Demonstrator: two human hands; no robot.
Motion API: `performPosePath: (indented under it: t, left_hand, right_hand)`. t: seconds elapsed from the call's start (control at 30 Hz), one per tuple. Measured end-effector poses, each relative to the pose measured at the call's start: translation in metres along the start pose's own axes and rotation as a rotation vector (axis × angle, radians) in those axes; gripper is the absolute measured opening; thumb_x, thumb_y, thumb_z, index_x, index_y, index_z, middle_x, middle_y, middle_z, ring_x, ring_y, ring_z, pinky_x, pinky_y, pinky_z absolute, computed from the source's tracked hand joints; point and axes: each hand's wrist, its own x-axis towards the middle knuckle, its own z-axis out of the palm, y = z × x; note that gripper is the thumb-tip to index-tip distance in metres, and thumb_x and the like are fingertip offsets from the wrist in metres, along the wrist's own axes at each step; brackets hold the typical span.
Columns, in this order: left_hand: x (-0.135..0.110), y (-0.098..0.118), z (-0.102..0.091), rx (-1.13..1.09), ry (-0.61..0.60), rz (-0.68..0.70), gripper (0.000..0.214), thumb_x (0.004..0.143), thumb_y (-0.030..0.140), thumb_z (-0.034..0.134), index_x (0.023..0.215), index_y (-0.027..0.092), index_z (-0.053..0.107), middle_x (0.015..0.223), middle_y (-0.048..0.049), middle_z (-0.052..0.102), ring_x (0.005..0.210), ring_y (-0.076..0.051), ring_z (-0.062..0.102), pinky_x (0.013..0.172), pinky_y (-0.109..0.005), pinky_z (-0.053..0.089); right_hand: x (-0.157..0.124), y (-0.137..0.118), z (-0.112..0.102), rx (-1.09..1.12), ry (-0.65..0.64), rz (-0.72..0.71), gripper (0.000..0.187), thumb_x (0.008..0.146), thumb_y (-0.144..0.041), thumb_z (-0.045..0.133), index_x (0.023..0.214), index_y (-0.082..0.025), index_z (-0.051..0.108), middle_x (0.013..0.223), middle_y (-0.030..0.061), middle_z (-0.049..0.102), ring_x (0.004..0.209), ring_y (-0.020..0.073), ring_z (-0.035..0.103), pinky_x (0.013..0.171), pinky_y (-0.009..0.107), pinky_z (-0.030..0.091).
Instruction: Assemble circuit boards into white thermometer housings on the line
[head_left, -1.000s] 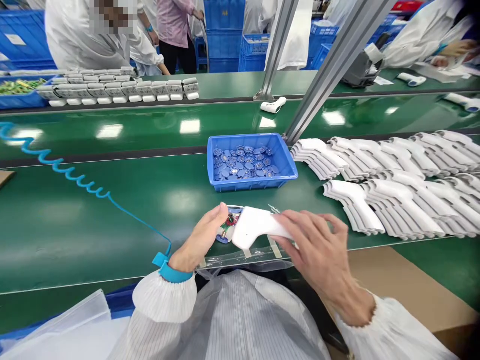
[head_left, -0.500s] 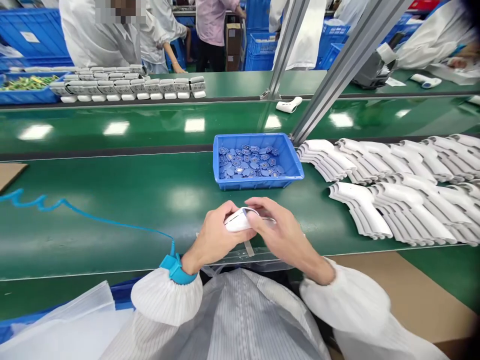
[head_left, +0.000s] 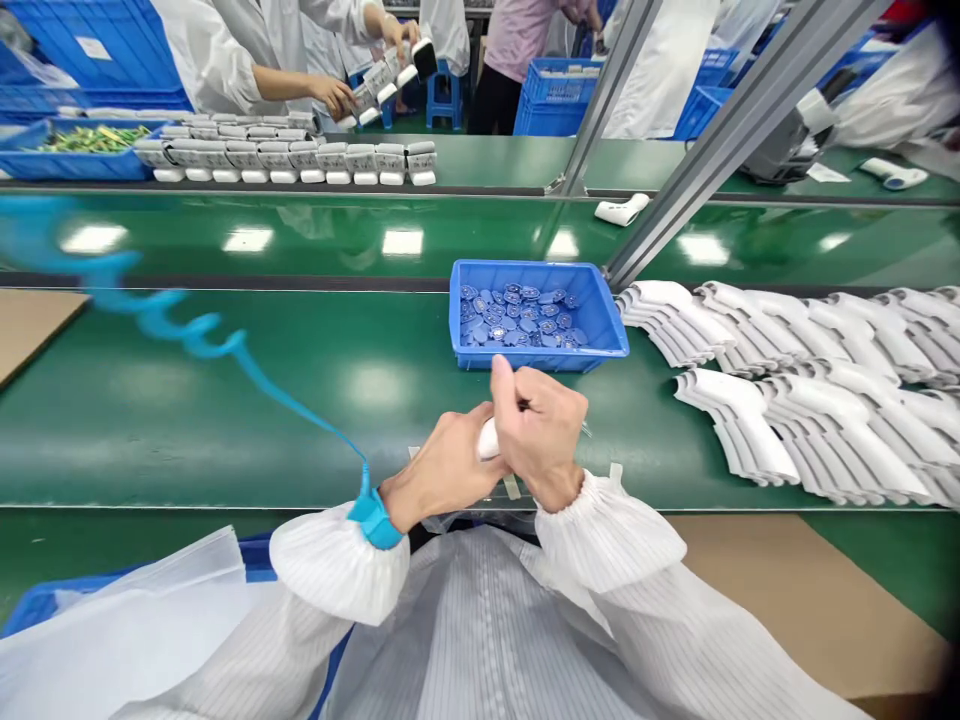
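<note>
A white plastic housing is held between my hands above the front of the green bench, mostly covered by them. My left hand is closed on its left side, a blue strap round that wrist. My right hand curls into a fist over the housing, thumb pointing up; what lies under its fingers is hidden. Just beyond them stands a blue bin containing many small blue oval parts.
Stacked white housing shells cover the right of the bench. A coiled blue cord runs left from my wrist strap. Metal posts rise behind the bin. Across the belt, a co-worker's hands hold a row of grey-and-white devices.
My right hand has turned from open fingers around the housing to a fist over it. The view has shifted slightly left, and the co-worker has lifted some devices.
</note>
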Motion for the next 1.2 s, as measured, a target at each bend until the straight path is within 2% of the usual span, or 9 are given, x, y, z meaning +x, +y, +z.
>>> performPosePath:
  t: [0.17,0.33,0.53,0.63,0.7,0.8,0.87,1.07,1.2]
  left_hand:
    - [-0.004,-0.001,-0.003,0.005,0.059,-0.047,0.018,0.088,0.033,0.063,0.097,0.018,0.06,0.081,-0.0062,0.069,0.064,-0.019,0.059,0.057,-0.028,0.035]
    - [-0.008,0.002,0.007,0.122,0.128,-0.066,0.016,0.089,0.03,0.059,0.098,0.017,0.058,0.074,-0.005,0.066,0.058,-0.019,0.057,0.055,-0.029,0.033]
    - [-0.031,-0.01,-0.049,0.245,0.123,-0.189,0.033,0.089,0.054,0.064,0.088,0.021,0.058,0.071,0.0013,0.062,0.06,-0.017,0.053,0.056,-0.027,0.034]
    - [-0.033,-0.021,-0.068,0.422,0.206,-0.157,0.038,0.086,0.039,0.072,0.117,0.023,0.057,0.107,-0.0041,0.069,0.089,-0.024,0.064,0.074,-0.032,0.044]
    - [-0.026,-0.024,-0.065,0.623,0.218,-0.057,0.052,0.083,0.027,0.074,0.129,0.02,0.051,0.127,-0.0108,0.064,0.111,-0.031,0.06,0.091,-0.039,0.042]
    - [-0.009,-0.022,-0.049,0.913,0.106,0.019,0.036,0.089,0.024,0.067,0.122,0.013,0.058,0.116,-0.0183,0.067,0.107,-0.037,0.061,0.092,-0.046,0.04]
    - [-0.002,-0.018,-0.042,0.982,0.071,-0.026,0.02,0.095,0.025,0.056,0.108,0.011,0.063,0.1,-0.0187,0.069,0.093,-0.036,0.064,0.085,-0.046,0.041]
    - [-0.005,-0.003,-0.054,0.479,0.335,-0.183,0.031,0.099,0.037,0.049,0.124,0.019,0.052,0.094,-0.0068,0.07,0.076,-0.025,0.065,0.067,-0.034,0.043]
    - [0.001,0.005,-0.049,0.087,0.283,-0.195,0.037,0.097,0.054,0.049,0.107,0.019,0.054,0.082,-0.0026,0.068,0.072,-0.021,0.064,0.062,-0.03,0.042]
  right_hand:
    - [0.002,0.003,-0.006,-0.029,-0.207,0.084,0.054,0.1,-0.047,0.045,0.055,-0.02,0.055,0.055,0.0002,0.058,0.052,0.0109,0.046,0.056,0.029,0.028]
    - [-0.001,0.003,-0.005,-0.069,-0.258,0.07,0.06,0.101,-0.045,0.041,0.05,-0.019,0.058,0.051,0.0018,0.06,0.047,0.0111,0.05,0.054,0.028,0.028]
    - [0.072,0.039,-0.014,-0.054,-0.51,0.04,0.045,0.102,-0.041,0.045,0.078,-0.018,0.075,0.078,0.0024,0.075,0.068,0.0144,0.065,0.069,0.026,0.043]
    - [0.119,0.069,0.007,-0.133,-0.585,-0.024,0.015,0.089,-0.018,0.064,0.095,-0.018,0.077,0.097,0.0047,0.078,0.083,0.0173,0.068,0.079,0.028,0.046]
    - [0.137,0.084,0.03,-0.137,-0.687,-0.057,0.022,0.075,-0.01,0.077,0.096,-0.018,0.078,0.093,0.0043,0.078,0.08,0.0176,0.068,0.077,0.027,0.047]
    - [0.146,0.094,0.053,-0.145,-0.793,-0.092,0.025,0.062,-0.007,0.086,0.085,-0.017,0.079,0.076,0.0041,0.076,0.072,0.0188,0.069,0.07,0.027,0.048]
    - [0.144,0.092,0.053,-0.147,-0.784,-0.11,0.017,0.068,-0.008,0.083,0.081,-0.016,0.079,0.075,0.0057,0.076,0.074,0.0206,0.07,0.072,0.029,0.049]
    - [0.108,0.059,0.003,-0.001,-0.561,-0.128,0.02,0.096,-0.022,0.058,0.105,-0.017,0.075,0.098,0.0053,0.078,0.086,0.0178,0.072,0.083,0.029,0.052]
    - [0.067,0.025,-0.013,0.247,-0.405,-0.121,0.015,0.095,-0.021,0.061,0.1,-0.018,0.075,0.091,0.001,0.078,0.077,0.0138,0.073,0.076,0.024,0.054]
